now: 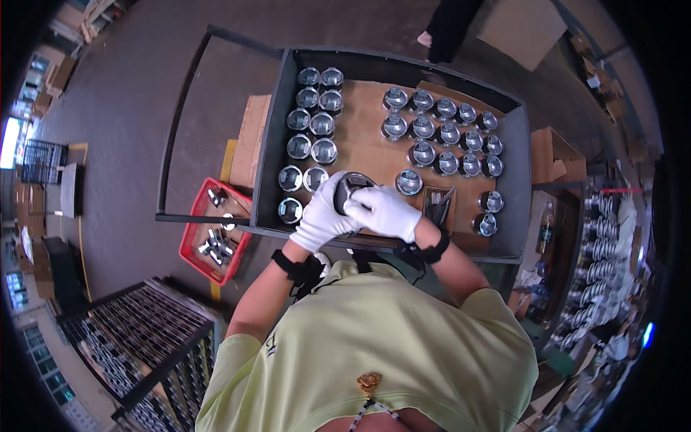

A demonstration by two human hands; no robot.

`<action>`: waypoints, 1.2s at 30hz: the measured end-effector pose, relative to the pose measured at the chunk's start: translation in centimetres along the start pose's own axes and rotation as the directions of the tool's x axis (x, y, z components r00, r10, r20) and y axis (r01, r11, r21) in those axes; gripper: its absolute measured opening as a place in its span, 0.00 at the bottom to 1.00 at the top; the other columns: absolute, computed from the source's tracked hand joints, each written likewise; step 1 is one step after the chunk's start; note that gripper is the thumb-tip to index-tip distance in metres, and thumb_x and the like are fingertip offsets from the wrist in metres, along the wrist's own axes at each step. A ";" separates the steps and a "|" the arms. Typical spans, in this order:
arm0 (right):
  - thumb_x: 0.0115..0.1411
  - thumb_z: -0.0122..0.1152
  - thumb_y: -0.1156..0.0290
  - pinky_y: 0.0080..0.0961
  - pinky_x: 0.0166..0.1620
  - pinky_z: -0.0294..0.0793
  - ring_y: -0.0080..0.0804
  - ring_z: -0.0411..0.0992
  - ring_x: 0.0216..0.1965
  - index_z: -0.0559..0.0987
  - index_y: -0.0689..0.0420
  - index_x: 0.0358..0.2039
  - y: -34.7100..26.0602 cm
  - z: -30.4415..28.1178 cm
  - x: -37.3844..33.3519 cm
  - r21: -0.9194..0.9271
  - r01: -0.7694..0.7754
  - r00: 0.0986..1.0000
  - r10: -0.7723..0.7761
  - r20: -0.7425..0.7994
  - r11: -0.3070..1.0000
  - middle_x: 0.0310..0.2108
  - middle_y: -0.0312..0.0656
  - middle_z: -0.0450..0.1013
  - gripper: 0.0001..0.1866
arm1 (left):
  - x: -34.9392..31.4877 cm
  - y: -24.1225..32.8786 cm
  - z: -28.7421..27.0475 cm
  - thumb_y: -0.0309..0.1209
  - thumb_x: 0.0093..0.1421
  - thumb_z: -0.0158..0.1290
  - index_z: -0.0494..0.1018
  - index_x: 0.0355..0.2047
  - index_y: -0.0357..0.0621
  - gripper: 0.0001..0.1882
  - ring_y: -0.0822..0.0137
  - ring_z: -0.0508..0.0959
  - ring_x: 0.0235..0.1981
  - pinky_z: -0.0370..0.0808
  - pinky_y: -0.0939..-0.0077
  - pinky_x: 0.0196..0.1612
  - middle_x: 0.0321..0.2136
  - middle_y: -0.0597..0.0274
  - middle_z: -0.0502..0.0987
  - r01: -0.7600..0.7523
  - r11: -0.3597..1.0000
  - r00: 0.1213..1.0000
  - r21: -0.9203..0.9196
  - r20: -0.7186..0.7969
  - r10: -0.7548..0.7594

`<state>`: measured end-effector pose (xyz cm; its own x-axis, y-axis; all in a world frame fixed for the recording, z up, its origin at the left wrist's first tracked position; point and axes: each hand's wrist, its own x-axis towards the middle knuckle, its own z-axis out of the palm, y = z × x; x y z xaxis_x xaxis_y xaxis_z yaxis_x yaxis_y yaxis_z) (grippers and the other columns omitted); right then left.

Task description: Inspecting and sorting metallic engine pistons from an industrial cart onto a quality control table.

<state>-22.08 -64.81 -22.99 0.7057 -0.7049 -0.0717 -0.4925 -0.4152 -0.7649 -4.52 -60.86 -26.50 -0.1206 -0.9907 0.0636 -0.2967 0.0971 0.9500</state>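
Both my hands wear white gloves and meet over the near side of a grey metal cart (271, 155). My left hand (322, 216) is wrapped around a dark piston (354, 183) from its left side. On its right, my right hand (385, 211) has its fingers bent in against the same piston; whether they pinch a small part there is hidden. Shiny pistons (324, 151) stand in two columns at the cart's left. More pistons (446, 133) fill rows at the right, and a single piston (409, 182) stands just beyond my right hand.
A small cardboard box (438, 205) with dark slim items sits right of my right hand. On the floor at left lies a red crate (193, 227) with metal parts. Racks of metal parts stand at lower left (144, 338) and right (597, 252). Another person's dark-clothed leg (453, 29) shows beyond the cart.
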 end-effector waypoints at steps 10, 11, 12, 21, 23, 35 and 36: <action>0.50 0.56 0.70 0.40 0.46 0.74 0.49 0.75 0.43 0.80 0.58 0.35 25.2 10.5 8.8 -0.407 -0.285 0.818 0.441 0.369 0.868 0.40 0.53 0.76 0.12 | -6.9 -4.8 -4.9 0.28 0.57 0.61 0.69 0.53 0.39 0.24 0.72 0.76 0.44 0.72 0.78 0.49 0.42 0.62 0.78 0.618 0.784 0.744 -0.067 -0.273 -0.610; 0.47 0.59 0.73 0.40 0.44 0.75 0.50 0.76 0.40 0.81 0.57 0.33 25.6 11.4 10.6 -0.570 -0.256 0.836 0.475 0.276 0.781 0.37 0.53 0.76 0.11 | -9.1 -5.1 -5.1 0.27 0.57 0.60 0.69 0.53 0.38 0.23 0.73 0.75 0.45 0.72 0.78 0.49 0.42 0.63 0.77 0.624 0.763 0.704 -0.168 -0.303 -0.642; 0.47 0.60 0.73 0.40 0.42 0.77 0.50 0.76 0.39 0.82 0.56 0.30 27.5 12.0 10.8 -0.609 -0.209 0.846 0.454 0.280 0.765 0.35 0.54 0.76 0.08 | -10.8 -5.5 -5.0 0.26 0.58 0.59 0.69 0.52 0.38 0.22 0.74 0.75 0.45 0.72 0.78 0.49 0.42 0.64 0.77 0.613 0.745 0.675 -0.264 -0.315 -0.667; 0.59 0.51 0.66 0.37 0.52 0.73 0.46 0.72 0.52 0.81 0.55 0.43 35.5 18.3 7.7 -0.634 -0.300 0.655 0.637 0.407 0.713 0.49 0.52 0.73 0.15 | -13.3 -3.4 -4.4 0.24 0.59 0.57 0.70 0.53 0.39 0.21 0.77 0.74 0.43 0.71 0.81 0.48 0.43 0.68 0.76 0.743 0.503 0.497 -0.442 -0.139 -0.857; 0.56 0.57 0.66 0.38 0.48 0.75 0.46 0.76 0.46 0.83 0.54 0.36 30.0 16.6 8.4 -0.662 -0.256 0.637 0.638 0.433 0.705 0.45 0.49 0.76 0.11 | -13.6 -3.4 -4.8 0.23 0.59 0.57 0.70 0.53 0.38 0.21 0.77 0.74 0.44 0.71 0.81 0.49 0.45 0.66 0.76 0.738 0.510 0.494 -0.441 -0.161 -0.854; 0.64 0.43 0.70 0.30 0.51 0.72 0.37 0.72 0.51 0.76 0.54 0.49 19.0 21.8 19.9 0.406 -0.618 0.785 0.503 0.361 0.673 0.48 0.45 0.74 0.16 | -15.2 -0.7 -4.5 0.26 0.60 0.56 0.68 0.56 0.41 0.22 0.79 0.74 0.42 0.71 0.82 0.47 0.44 0.69 0.76 0.742 0.432 0.377 -0.513 -0.213 -0.901; 0.65 0.44 0.69 0.29 0.53 0.71 0.33 0.68 0.55 0.75 0.52 0.52 22.8 24.3 20.1 0.497 -0.586 0.809 0.430 0.400 0.640 0.52 0.42 0.72 0.18 | -15.0 -0.7 -4.3 0.26 0.60 0.56 0.68 0.56 0.41 0.23 0.78 0.74 0.43 0.71 0.82 0.48 0.44 0.68 0.76 0.728 0.435 0.402 -0.530 -0.185 -0.897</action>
<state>-6.71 -74.47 -57.44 0.5631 -0.5187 -0.6433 -0.4755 0.4333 -0.7656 1.60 -46.52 -26.82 0.3932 -0.5029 -0.7698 0.2848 -0.7294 0.6220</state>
